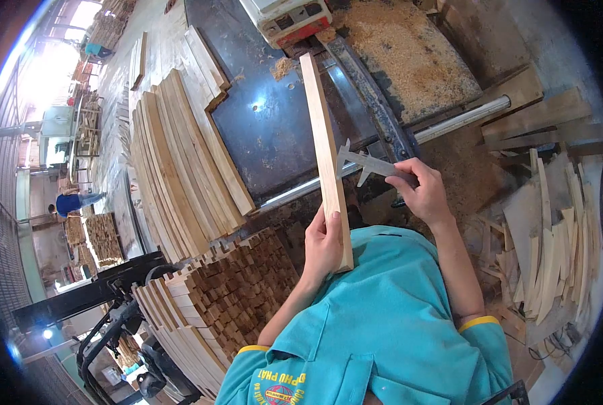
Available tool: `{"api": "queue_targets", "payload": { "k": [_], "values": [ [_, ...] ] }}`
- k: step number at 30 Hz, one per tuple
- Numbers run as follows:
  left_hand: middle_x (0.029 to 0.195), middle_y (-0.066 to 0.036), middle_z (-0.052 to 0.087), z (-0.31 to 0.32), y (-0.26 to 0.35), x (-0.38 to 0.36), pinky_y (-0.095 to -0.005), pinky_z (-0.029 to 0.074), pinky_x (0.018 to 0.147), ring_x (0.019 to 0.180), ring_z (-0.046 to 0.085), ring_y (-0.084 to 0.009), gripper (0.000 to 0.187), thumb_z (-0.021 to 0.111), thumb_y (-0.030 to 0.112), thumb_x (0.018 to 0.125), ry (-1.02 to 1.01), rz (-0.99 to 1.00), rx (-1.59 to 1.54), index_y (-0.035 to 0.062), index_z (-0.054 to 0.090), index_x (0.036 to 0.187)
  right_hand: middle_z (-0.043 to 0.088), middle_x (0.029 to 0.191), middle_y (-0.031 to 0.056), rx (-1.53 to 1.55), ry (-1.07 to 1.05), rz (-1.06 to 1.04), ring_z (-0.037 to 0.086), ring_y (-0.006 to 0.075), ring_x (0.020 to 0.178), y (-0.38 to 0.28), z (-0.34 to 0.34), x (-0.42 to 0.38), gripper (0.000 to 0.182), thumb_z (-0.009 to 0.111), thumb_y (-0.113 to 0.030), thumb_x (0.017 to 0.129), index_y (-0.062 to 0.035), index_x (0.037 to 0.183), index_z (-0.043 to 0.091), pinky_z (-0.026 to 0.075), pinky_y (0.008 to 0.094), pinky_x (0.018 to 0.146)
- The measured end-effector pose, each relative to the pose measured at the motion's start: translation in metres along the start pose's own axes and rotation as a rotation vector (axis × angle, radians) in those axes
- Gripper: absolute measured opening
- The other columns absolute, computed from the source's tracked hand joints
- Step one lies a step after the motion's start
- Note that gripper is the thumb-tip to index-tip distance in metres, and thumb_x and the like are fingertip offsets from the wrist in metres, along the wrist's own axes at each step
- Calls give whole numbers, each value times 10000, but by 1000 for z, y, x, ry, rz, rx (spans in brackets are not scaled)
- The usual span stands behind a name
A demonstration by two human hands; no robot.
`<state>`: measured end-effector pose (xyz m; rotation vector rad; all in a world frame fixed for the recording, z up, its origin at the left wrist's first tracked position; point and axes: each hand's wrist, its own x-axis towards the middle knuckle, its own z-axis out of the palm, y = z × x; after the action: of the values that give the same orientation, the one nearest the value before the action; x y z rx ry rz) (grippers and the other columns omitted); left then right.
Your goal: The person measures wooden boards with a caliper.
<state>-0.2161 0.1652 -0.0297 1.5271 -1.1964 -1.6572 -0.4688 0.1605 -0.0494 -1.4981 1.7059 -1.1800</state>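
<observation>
A long pale wooden strip (323, 145) stretches from my waist to the saw table, its far end near the machine head. My left hand (323, 244) is wrapped round the near part of this strip, thumb on top. In my right hand (421, 191) is a grey vernier caliper (376, 164), gripped by its beam. The caliper's jaws point left, right at the strip's right edge.
The dark metal saw table (261, 115) carries a row of planks (180, 162) on its left. A machine head (288, 20) stands at the back, with sawdust (409, 61) beside it. Stacked lumber (241, 290) is at lower left, offcuts (551, 263) at right, a distant person (68, 204) at left.
</observation>
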Motion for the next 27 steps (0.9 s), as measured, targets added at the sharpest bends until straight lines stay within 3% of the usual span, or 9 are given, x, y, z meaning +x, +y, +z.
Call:
{"api": "queue_targets", "payload": {
  "k": [4, 6, 10, 12, 15, 19, 22, 24, 27],
  "values": [
    [1024, -15, 647, 3, -2, -1, -251, 482, 736, 872, 552, -61, 473, 548, 216, 1104, 32, 39, 46, -17, 516, 1515, 743, 958, 127, -46, 0, -64, 731, 314, 840, -2, 4, 6, 294, 821, -257, 907, -40, 1042, 676, 571, 405, 704],
    [1024, -12, 648, 4, -1, -4, -250, 482, 731, 863, 555, -63, 483, 557, 202, 1097, 29, 63, 65, -16, 504, 1525, 744, 977, 131, -94, -31, -156, 733, 330, 865, -6, 4, 13, 279, 818, -234, 898, -55, 1057, 676, 583, 423, 736],
    [1018, -10, 648, 2, -2, -6, -251, 485, 721, 839, 562, -67, 525, 575, 179, 1077, 3, 110, 122, -6, 466, 1556, 745, 990, 131, -48, -130, -99, 731, 337, 888, -18, 3, 25, 270, 812, -223, 888, -84, 1085, 691, 593, 437, 764],
    [1009, -11, 645, 3, 0, -8, -253, 486, 722, 833, 563, -67, 533, 580, 175, 1073, 4, 117, 128, -1, 460, 1562, 747, 995, 124, -110, -160, -258, 731, 334, 906, -18, 3, 29, 284, 806, -223, 884, -114, 1127, 708, 598, 442, 786],
    [997, -16, 644, 4, 1, -10, -256, 489, 725, 825, 563, -71, 547, 589, 168, 1066, 11, 135, 143, 10, 451, 1571, 751, 1003, 124, -158, -224, -274, 730, 332, 914, -17, 0, 33, 301, 801, -223, 884, -129, 1157, 716, 600, 447, 798],
    [1025, -38, 660, 4, 2, -14, -270, 500, 739, 838, 577, -87, 568, 602, 172, 1064, 1, 124, 175, 17, 431, 1584, 754, 979, 111, -154, -242, -303, 739, 299, 841, -17, -2, 36, 323, 834, -188, 855, -106, 1147, 722, 596, 401, 767],
    [1060, -56, 672, 2, 5, -17, -283, 508, 750, 857, 590, -98, 580, 606, 180, 1067, -16, 90, 192, 12, 416, 1588, 754, 961, 107, -178, -241, -270, 741, 287, 807, -17, -1, 35, 309, 845, -212, 848, -104, 1112, 727, 594, 390, 726],
    [1067, -62, 674, 3, 1, -16, -286, 509, 750, 861, 594, -102, 580, 607, 181, 1067, -8, 107, 186, 9, 415, 1586, 762, 1013, 109, -214, -276, -196, 735, 336, 907, -15, 0, 33, 346, 807, -350, 874, -148, 1139, 716, 597, 444, 776],
    [1052, -67, 672, 3, 0, -17, -291, 508, 743, 854, 597, -106, 581, 608, 186, 1069, 6, 122, 189, 8, 411, 1586, 764, 1001, 101, -188, -248, -208, 738, 335, 875, -15, 3, 31, 342, 807, -363, 874, -151, 1124, 712, 597, 443, 759]
  ]
}}
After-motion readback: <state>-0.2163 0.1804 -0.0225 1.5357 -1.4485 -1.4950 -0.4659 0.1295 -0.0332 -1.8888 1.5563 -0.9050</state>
